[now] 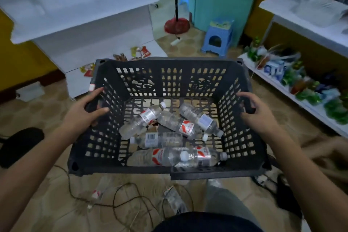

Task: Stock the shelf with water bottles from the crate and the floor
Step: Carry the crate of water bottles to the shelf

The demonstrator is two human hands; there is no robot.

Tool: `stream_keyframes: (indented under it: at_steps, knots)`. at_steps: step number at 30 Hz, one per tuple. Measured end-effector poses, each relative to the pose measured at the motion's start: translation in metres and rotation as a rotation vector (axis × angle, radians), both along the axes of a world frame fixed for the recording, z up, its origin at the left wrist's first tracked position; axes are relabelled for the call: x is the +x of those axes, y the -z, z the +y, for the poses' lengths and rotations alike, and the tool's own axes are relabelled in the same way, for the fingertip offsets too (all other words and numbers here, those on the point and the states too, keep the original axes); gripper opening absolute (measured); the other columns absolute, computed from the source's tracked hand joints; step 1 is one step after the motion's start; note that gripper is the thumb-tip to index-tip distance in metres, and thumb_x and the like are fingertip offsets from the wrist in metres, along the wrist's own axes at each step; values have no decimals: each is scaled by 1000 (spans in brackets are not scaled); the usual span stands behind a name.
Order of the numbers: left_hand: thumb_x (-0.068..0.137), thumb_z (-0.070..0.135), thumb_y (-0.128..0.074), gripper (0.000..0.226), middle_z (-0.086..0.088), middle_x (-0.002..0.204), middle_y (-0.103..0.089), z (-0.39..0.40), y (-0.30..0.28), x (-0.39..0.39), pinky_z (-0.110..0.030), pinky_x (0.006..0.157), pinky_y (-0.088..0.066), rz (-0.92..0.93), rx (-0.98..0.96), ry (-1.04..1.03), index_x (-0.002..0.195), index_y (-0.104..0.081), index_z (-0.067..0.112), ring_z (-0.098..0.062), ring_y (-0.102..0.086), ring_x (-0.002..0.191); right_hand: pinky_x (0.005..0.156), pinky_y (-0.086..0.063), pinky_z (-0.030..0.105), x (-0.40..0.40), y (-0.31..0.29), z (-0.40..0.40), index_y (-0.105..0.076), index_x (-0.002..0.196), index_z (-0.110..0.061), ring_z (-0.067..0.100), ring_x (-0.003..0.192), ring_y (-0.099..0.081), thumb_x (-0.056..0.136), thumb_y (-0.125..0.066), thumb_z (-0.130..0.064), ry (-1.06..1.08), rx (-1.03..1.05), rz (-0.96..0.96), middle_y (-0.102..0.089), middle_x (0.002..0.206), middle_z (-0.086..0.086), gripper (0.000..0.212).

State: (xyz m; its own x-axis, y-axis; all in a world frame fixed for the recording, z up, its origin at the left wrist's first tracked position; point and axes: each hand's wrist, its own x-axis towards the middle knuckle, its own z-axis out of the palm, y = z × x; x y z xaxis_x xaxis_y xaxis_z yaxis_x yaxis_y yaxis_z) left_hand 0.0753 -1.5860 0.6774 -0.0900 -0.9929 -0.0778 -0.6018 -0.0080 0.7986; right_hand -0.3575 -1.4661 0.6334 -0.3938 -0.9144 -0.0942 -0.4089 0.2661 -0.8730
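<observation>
Fingers of the left hand curl over the crate rim's left side; the right hand grips the right rim — both holding it up. Water bottles lie jumbled inside, between the hands, axes mixed. The white shelf stands ahead-left; more bottles lie on the floor below.

Dim, flat indoor light, no hard shadows. Sharpest at centre, on the clear plastic water bottles. Smeared by motion blur toward 10 o'clock, across the white metal shelf unit. Bowed by wide-angle distortion at all edges.
</observation>
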Motion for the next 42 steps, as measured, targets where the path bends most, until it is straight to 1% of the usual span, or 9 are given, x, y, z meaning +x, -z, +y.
stream_keyframes:
  at_steps: [4, 8, 20, 24, 28, 30, 32, 37, 42]
  knots:
    - [84, 14, -69, 63, 11, 123, -46, -58, -13, -58, -30, 86, -47, -1, -24, -95, 107, -39, 65, -14, -49, 108, 54, -42, 19, -69, -10, -100, -55, 117, -35, 9, 72, -51, 80, -56, 14, -102, -23, 35, -53, 100, -4, 61]
    - [85, 15, -69, 64, -1, 102, -61, -118, -14, -94, -24, 60, -51, 76, 10, -169, 106, -43, 69, -17, -56, 84, 56, -41, 28, -122, -23, -194, -56, 117, -39, 14, 73, -50, 80, -57, 13, -174, -39, 75, -54, 100, -1, 63]
    - [85, 13, -67, 61, 3, 83, -58, -375, 62, -180, -8, 50, -47, 138, 81, -251, 136, -46, 39, -7, -53, 68, 67, -47, 42, -222, 21, -498, -56, 114, -41, 31, 87, -54, 76, -56, 16, -284, 20, 193, -58, 104, 9, 69]
    - [88, 15, -65, 56, 17, 86, -50, -463, 74, -217, 3, 56, -42, 27, 116, -265, 133, -44, 41, 0, -50, 69, 72, -42, 23, -236, 41, -590, -55, 128, -18, 26, 93, -53, 74, -55, 19, -308, 87, 240, -55, 101, 9, 65]
    - [86, 13, -68, 63, 7, 98, -53, -543, 98, -229, -19, 79, -50, -36, 134, -253, 121, -41, 57, 2, -53, 83, 74, -36, 5, -247, 65, -668, -54, 129, -23, 3, 89, -49, 74, -58, 11, -327, 142, 237, -55, 103, -1, 65]
    - [85, 12, -68, 63, 4, 100, -54, -582, 119, -235, -20, 80, -46, -59, 182, -265, 124, -40, 53, -9, -54, 94, 73, -34, 0, -255, 85, -709, -54, 130, -20, 2, 91, -49, 73, -58, 2, -347, 151, 217, -55, 106, -1, 60]
    - [85, 13, -68, 63, 7, 97, -57, -612, 145, -242, -14, 77, -47, -69, 231, -283, 130, -41, 49, -13, -55, 95, 83, -39, 12, -259, 110, -745, -54, 130, -20, 5, 98, -50, 74, -57, -3, -361, 170, 176, -55, 110, -3, 59]
    - [83, 15, -70, 67, -3, 95, -62, -687, 237, -259, -33, 81, -47, -151, 246, -298, 128, -39, 55, -19, -59, 88, 85, -36, 19, -270, 195, -838, -51, 126, -31, 0, 104, -47, 75, -57, -21, -417, 227, 142, -53, 116, -9, 52]
    - [81, 18, -72, 69, -1, 90, -63, -736, 361, -267, -3, 66, -44, -178, 283, -375, 123, -38, 61, -2, -58, 71, 91, -39, 25, -283, 312, -905, -51, 124, -30, -5, 105, -49, 77, -59, -22, -400, 283, 118, -56, 118, -8, 48]
